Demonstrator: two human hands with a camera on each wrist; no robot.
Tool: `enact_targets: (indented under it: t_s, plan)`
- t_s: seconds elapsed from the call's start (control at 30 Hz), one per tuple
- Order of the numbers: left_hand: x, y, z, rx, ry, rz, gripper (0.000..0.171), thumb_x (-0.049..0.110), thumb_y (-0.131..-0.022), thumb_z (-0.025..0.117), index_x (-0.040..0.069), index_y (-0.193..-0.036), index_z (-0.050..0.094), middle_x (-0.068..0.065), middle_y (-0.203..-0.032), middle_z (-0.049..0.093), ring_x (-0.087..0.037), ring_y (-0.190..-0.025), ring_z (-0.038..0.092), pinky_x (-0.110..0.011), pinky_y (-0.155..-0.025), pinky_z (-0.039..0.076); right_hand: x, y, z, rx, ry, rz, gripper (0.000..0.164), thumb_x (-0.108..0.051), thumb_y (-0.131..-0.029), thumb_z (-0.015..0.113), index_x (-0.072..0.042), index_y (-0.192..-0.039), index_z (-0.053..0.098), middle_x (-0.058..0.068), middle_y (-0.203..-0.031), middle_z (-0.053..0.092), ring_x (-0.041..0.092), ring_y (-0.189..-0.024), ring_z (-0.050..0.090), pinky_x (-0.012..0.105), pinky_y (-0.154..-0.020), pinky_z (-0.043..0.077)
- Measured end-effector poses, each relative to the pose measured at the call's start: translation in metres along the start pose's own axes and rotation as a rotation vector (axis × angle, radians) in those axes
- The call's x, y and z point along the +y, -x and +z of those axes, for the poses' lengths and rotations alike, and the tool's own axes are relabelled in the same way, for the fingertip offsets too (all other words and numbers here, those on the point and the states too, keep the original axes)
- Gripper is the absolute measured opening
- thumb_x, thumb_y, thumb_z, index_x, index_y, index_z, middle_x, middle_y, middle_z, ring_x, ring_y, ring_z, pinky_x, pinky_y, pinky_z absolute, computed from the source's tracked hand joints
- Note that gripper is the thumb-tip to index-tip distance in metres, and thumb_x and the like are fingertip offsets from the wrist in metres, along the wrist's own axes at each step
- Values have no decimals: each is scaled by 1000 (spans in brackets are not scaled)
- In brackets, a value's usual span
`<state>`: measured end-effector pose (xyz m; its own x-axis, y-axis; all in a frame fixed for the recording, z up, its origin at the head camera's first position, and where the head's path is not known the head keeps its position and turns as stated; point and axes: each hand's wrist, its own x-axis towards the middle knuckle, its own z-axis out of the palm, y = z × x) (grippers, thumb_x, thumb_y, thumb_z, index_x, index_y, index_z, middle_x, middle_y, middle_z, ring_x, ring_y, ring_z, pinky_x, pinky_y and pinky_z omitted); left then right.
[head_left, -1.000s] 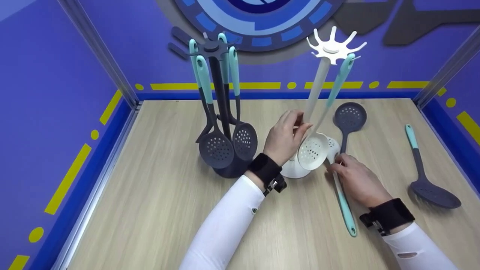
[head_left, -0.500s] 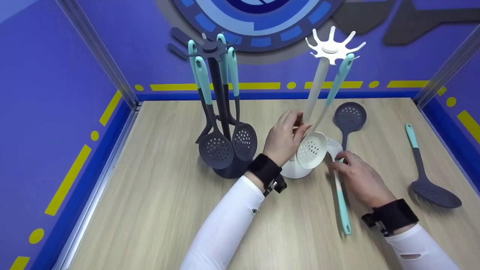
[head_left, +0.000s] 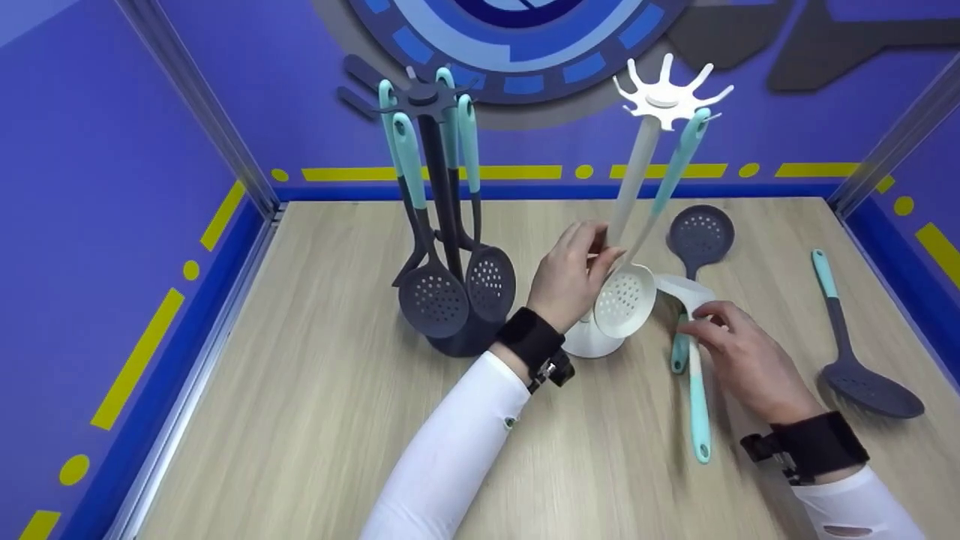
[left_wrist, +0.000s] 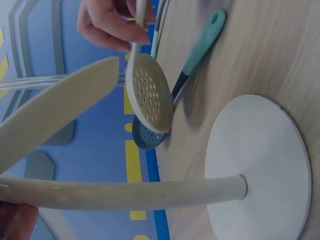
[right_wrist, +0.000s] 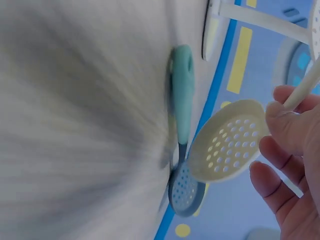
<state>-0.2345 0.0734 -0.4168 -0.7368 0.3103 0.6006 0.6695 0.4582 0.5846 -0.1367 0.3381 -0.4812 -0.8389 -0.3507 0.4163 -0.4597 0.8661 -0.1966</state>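
Note:
My left hand grips the pole of the white utensil rack, whose round base rests on the table. On that rack hangs a white skimmer with a mint handle. My right hand pinches the neck of a second white skimmer, its perforated head pointing away and its mint handle slanting toward the front. In the left wrist view, this skimmer is raised off the table. Under it lies a dark grey skimmer, its middle partly hidden.
A dark utensil rack with several mint-handled dark utensils stands to the left. Near the right wall lies a dark slotted spoon. Blue panels enclose the wooden table at the back and sides.
My right hand has lifted the white skimmer and shifted it slightly right, uncovering the dark skimmer's mint handle end. My left hand has stayed on the rack's pole.

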Motion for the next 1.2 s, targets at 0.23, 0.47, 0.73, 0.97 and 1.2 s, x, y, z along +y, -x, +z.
enact_targets:
  t_s: [0.23,0.47,0.73,0.97,1.2]
  plan:
    - [-1,0,0,1,1,0,31,32,-98,52,10,-120,53,0,-102,57,-4,-93,60,-4,-80,46,2,4,-11,58,-4,16,40,6,-83,68,-21,-112,68,7,-117,53,15,-100,52,31,-75,48]
    - [0,0,0,2,-2,-5,30,31,-97,53,10,-120,52,0,-102,57,-4,-93,60,-5,-80,46,2,3,-18,168,-57,-20,49,15,-77,68,-18,-114,68,8,-111,57,18,-99,54,7,-90,34]
    - [0,0,0,0,-6,-5,32,34,-98,51,11,-120,53,1,-102,57,-4,-93,60,-4,-81,46,-5,5,-28,210,-125,21,47,17,-82,61,-15,-117,66,3,-115,60,11,-108,54,1,-97,29]
    - [1,0,0,1,13,5,33,34,-98,51,10,-120,52,0,-102,57,-4,-93,60,-4,-81,46,-11,6,-32,257,-216,100,39,14,-90,51,-9,-118,62,4,-113,61,4,-105,54,3,-92,35]
    - [1,1,0,-6,22,-18,34,37,-97,50,12,-118,55,0,-103,58,-4,-97,61,-5,-81,46,-21,6,-36,282,-330,205,32,-3,-101,38,-3,-132,48,6,-109,60,5,-85,49,9,-75,36]
